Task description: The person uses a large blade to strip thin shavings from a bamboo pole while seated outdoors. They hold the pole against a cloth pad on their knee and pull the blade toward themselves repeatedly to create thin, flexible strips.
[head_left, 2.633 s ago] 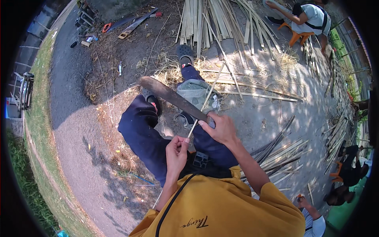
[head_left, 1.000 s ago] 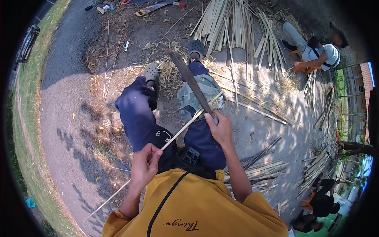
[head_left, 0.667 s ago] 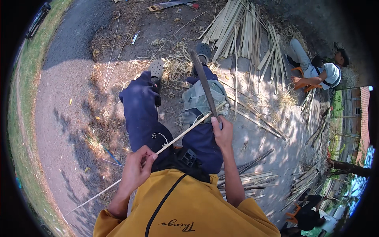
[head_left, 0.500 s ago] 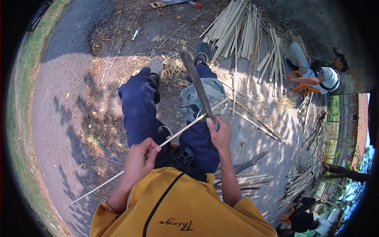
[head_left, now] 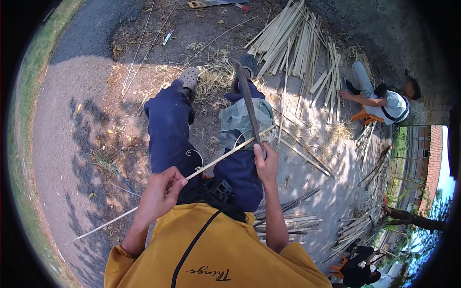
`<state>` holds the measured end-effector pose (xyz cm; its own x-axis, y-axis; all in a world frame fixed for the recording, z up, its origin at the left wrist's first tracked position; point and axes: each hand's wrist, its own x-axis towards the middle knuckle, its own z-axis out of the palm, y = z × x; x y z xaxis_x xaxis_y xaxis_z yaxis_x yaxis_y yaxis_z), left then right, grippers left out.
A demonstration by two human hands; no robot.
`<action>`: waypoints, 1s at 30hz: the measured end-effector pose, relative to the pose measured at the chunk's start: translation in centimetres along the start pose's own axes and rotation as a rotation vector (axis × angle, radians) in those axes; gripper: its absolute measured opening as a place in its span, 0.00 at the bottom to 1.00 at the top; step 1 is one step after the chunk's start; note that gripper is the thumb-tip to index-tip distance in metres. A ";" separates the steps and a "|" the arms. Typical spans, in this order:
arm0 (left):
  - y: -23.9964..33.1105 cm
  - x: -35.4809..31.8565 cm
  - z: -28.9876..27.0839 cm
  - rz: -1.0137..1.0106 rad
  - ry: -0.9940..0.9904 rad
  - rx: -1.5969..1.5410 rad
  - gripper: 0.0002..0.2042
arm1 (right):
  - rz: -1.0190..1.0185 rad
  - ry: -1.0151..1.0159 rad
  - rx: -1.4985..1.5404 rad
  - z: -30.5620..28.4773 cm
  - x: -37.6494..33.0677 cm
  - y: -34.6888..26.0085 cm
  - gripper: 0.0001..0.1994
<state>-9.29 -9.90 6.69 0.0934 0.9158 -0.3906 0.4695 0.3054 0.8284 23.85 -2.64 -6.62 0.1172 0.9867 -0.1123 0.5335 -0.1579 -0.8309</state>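
Observation:
My left hand pinches a thin pale bamboo strip between thumb and fingers. The strip slants across my lap, from the lower left up to the cloth on my right leg. My right hand is wrapped round the lower end of a long dark knife, its thumb along it. The knife points away from me, and the strip crosses at its lower part. Thin curled shavings hang off the strip. A grey-green cloth covers my right knee beneath the blade.
A fan of split bamboo strips lies at the far right. More strips are by my right side. Shavings litter the ground around my feet. A handsaw lies at the far edge. A person sits on an orange stool at right, another lower right.
My left hand has shifted slightly left and down, and the strip has slid left with it. The knife stands a little more upright, still in my right hand.

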 end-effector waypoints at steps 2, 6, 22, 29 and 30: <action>0.2 -0.8 -0.9 -0.010 0.003 0.015 0.09 | 0.011 0.004 0.003 -0.1 -0.2 -0.1 0.22; 0.2 -1.9 -1.8 0.000 0.032 0.089 0.08 | 0.009 0.027 -0.024 0.4 0.0 -0.3 0.23; -0.2 -1.3 -1.9 -0.025 0.020 -0.011 0.08 | 0.048 0.009 0.001 0.7 0.2 -0.3 0.23; 0.5 -3.0 -3.5 -0.025 0.122 0.124 0.08 | 0.025 0.010 -0.033 0.1 0.0 -1.6 0.23; 0.9 -2.5 -3.4 -0.064 0.070 0.123 0.08 | 0.025 0.011 -0.032 0.3 -0.1 -1.6 0.23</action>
<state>-12.09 -11.01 9.79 -0.0001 0.9127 -0.4086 0.5766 0.3339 0.7456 22.78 -2.45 -5.45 0.1399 0.9821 -0.1264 0.5566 -0.1835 -0.8102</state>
